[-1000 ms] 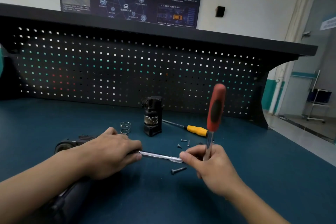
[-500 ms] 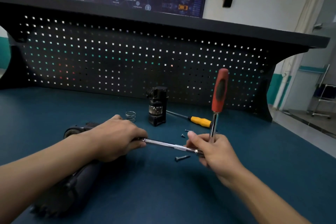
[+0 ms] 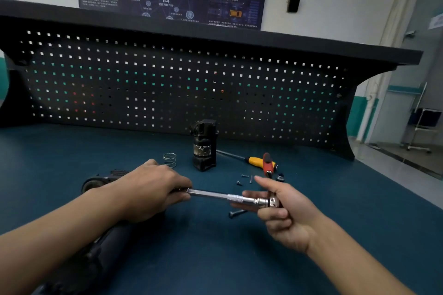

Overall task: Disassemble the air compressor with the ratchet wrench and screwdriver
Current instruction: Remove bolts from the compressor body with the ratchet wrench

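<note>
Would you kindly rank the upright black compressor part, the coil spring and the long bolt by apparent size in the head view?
1. upright black compressor part, largest.
2. coil spring and long bolt: too alike to rank; the bolt is partly hidden.

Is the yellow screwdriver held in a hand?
No: the yellow screwdriver lies on the table, while the left hand and the right hand both hold the ratchet.
</note>
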